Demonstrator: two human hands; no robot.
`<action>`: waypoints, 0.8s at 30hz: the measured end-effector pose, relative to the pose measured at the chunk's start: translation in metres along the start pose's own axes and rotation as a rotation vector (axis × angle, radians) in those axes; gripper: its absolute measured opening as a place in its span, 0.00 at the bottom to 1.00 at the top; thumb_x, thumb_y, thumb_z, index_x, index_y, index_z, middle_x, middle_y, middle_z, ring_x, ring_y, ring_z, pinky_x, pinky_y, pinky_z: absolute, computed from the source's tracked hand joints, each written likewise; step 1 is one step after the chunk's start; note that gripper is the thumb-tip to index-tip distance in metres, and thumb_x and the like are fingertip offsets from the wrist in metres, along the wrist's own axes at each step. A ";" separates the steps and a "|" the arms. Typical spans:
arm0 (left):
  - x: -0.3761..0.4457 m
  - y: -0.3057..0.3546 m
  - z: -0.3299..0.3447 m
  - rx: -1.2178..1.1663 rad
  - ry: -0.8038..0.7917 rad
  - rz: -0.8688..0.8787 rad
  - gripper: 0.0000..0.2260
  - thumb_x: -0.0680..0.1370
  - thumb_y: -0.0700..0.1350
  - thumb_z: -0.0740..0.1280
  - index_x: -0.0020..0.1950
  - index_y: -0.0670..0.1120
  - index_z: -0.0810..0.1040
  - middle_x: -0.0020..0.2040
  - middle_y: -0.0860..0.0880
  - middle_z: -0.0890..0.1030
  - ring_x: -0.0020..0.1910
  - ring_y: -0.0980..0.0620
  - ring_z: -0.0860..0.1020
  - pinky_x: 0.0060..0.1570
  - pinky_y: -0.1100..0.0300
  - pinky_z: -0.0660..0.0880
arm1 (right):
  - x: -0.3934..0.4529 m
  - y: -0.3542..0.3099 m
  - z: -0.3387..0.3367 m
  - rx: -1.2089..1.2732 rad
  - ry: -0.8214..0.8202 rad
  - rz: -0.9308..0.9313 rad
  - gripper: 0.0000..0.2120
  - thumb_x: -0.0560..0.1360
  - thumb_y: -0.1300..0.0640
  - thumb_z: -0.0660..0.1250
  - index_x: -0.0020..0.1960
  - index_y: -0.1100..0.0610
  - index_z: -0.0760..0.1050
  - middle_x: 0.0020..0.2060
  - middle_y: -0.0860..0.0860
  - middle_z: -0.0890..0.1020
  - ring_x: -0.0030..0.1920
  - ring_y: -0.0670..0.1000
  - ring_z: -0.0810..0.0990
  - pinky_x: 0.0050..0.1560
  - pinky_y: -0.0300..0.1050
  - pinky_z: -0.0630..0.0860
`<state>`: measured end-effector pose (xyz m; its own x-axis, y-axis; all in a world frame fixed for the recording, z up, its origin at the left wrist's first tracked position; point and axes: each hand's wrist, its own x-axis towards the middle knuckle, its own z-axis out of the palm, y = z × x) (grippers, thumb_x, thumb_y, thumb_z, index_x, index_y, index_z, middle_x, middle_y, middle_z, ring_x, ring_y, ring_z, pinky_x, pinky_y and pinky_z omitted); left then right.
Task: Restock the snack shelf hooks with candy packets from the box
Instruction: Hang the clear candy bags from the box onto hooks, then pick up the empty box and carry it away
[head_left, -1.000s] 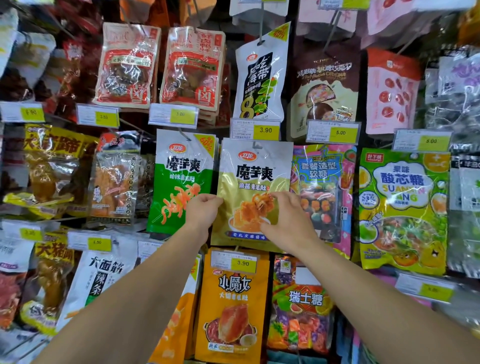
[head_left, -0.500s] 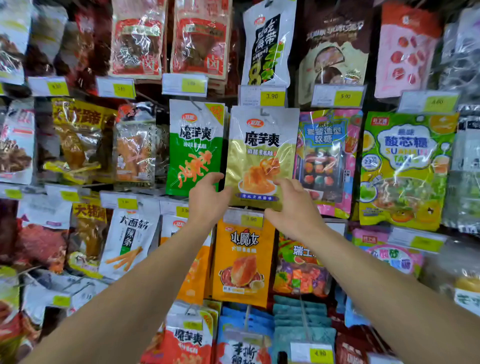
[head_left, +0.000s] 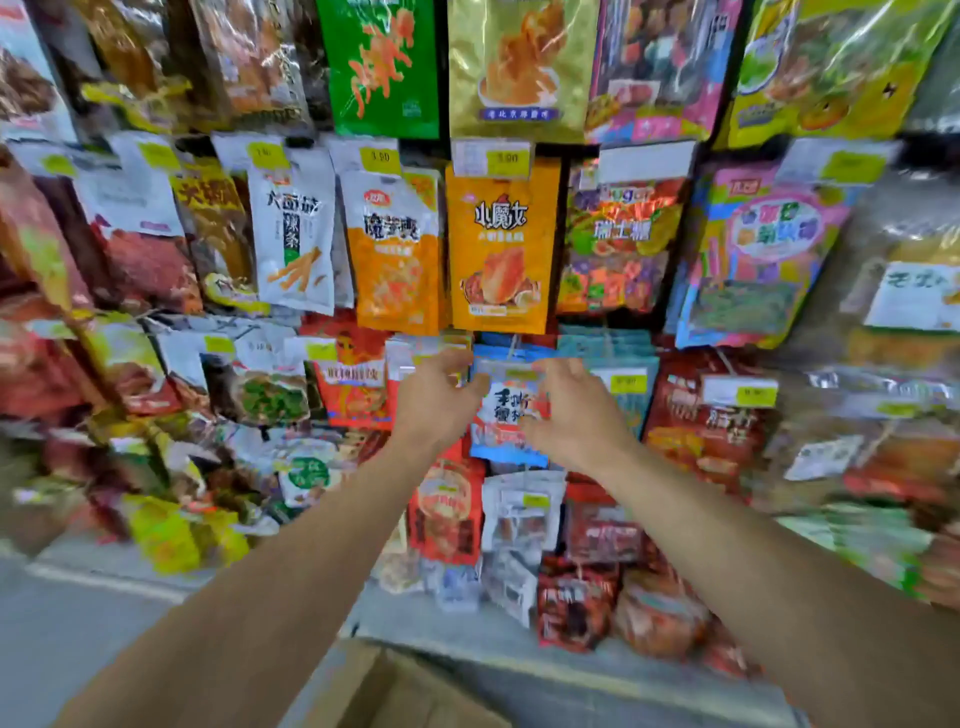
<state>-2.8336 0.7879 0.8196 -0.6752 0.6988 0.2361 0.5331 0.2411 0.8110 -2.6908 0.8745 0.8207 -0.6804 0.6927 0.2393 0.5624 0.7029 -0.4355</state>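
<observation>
I have both bare arms stretched forward and slightly inward. My left hand (head_left: 439, 397) and right hand (head_left: 574, 410) sit close together, fingers loosely curled; motion blur hides any grip.

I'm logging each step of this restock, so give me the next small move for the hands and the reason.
Probably lower both hands toward the cardboard box for a packet. The left hand and right hand hold nothing, hovering either side of the hanging blue packet, which looks already hooked; blur hides any contact.

Glossy plastic snack pkts (head_left: 498, 244), shiny foil gold pkt (head_left: 519, 67), matt brown cardboard box (head_left: 395, 691)
</observation>
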 end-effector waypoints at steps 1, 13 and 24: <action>-0.022 -0.018 0.008 0.015 -0.033 -0.036 0.17 0.76 0.47 0.69 0.64 0.46 0.79 0.61 0.47 0.81 0.59 0.48 0.79 0.59 0.57 0.74 | -0.022 0.005 0.020 0.010 -0.056 0.026 0.30 0.73 0.51 0.69 0.70 0.57 0.65 0.65 0.56 0.69 0.64 0.61 0.71 0.62 0.52 0.71; -0.166 -0.207 0.068 0.126 -0.318 -0.452 0.17 0.76 0.46 0.70 0.64 0.45 0.78 0.62 0.49 0.80 0.61 0.50 0.78 0.58 0.63 0.68 | -0.176 0.055 0.224 0.115 -0.475 0.341 0.29 0.70 0.53 0.70 0.69 0.58 0.68 0.63 0.57 0.73 0.65 0.59 0.72 0.63 0.47 0.69; -0.263 -0.424 0.146 0.124 -0.637 -0.805 0.18 0.73 0.47 0.67 0.63 0.48 0.78 0.59 0.50 0.81 0.57 0.46 0.79 0.56 0.54 0.77 | -0.262 0.110 0.434 0.140 -0.775 0.667 0.27 0.73 0.54 0.67 0.70 0.57 0.65 0.66 0.54 0.69 0.64 0.56 0.71 0.45 0.43 0.71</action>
<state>-2.8079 0.6002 0.3351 -0.4795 0.5178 -0.7085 0.1162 0.8377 0.5336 -2.6543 0.7000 0.3332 -0.3940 0.6056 -0.6914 0.9105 0.1542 -0.3837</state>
